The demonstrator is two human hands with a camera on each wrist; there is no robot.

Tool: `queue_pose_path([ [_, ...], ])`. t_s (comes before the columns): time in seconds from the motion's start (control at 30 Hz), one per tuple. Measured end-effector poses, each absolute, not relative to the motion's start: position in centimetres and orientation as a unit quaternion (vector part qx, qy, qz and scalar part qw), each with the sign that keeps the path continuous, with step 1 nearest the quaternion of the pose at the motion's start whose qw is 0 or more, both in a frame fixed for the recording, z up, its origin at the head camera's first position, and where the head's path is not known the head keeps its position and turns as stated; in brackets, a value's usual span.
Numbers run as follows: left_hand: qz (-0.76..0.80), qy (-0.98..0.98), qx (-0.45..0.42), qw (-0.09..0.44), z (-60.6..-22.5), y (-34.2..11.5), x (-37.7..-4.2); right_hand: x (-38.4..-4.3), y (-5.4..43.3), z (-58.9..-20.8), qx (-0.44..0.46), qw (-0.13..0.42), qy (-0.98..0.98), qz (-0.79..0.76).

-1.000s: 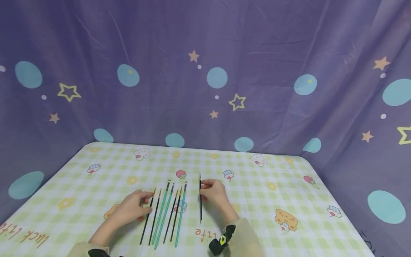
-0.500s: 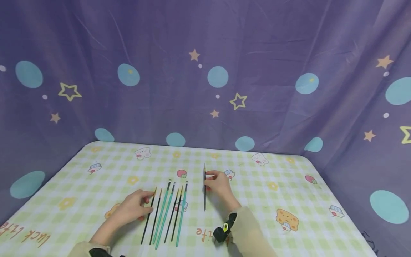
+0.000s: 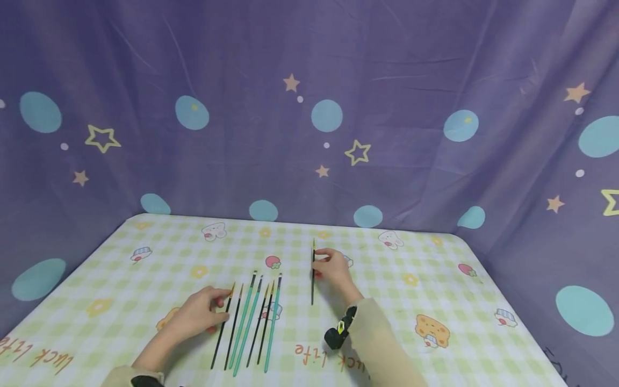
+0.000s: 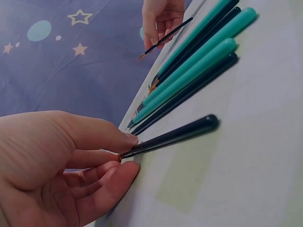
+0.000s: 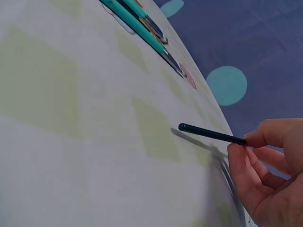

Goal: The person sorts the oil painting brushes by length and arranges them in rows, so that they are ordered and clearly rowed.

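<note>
My right hand (image 3: 333, 269) pinches a thin black paintbrush (image 3: 312, 290) between thumb and fingers, bristles pointing to the far side. In the right wrist view this brush's handle (image 5: 208, 133) hovers over the cloth, with its shadow beside it. My left hand (image 3: 198, 310) has its thumb and fingers around the bristle end of the leftmost black paintbrush (image 4: 177, 135), which lies at the left of a row. Beside it lie several other brushes: black ones (image 3: 234, 333) and teal ones (image 3: 273, 325), bristles away from me. The left fingers partly hide the bristles in the left wrist view.
A green-and-white checked tablecloth (image 3: 411, 301) with printed cakes, flowers and lettering covers the table. Behind it hangs a purple curtain (image 3: 242, 161) with stars and blue spots, also along both sides. A black band (image 3: 340, 328) is on the right wrist.
My right hand has moved away from me and slightly right with its black paintbrush, farther from the row. The left hand and the row of brushes have stayed in place.
</note>
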State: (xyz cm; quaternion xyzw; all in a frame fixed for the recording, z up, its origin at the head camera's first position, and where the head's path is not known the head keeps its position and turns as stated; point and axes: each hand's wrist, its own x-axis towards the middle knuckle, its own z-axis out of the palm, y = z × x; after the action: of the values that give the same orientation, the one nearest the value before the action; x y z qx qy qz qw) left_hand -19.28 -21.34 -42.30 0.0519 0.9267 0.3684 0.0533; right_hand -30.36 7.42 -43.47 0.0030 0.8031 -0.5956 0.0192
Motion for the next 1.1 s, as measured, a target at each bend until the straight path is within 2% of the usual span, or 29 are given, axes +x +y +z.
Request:
queue_pose_path([
  [1.1, 0.375, 0.923, 0.066, 0.054, -42.8, -21.7, -19.6, -34.0, 7.6, -43.4, 0.017, 0.015, 0.823, -0.568],
])
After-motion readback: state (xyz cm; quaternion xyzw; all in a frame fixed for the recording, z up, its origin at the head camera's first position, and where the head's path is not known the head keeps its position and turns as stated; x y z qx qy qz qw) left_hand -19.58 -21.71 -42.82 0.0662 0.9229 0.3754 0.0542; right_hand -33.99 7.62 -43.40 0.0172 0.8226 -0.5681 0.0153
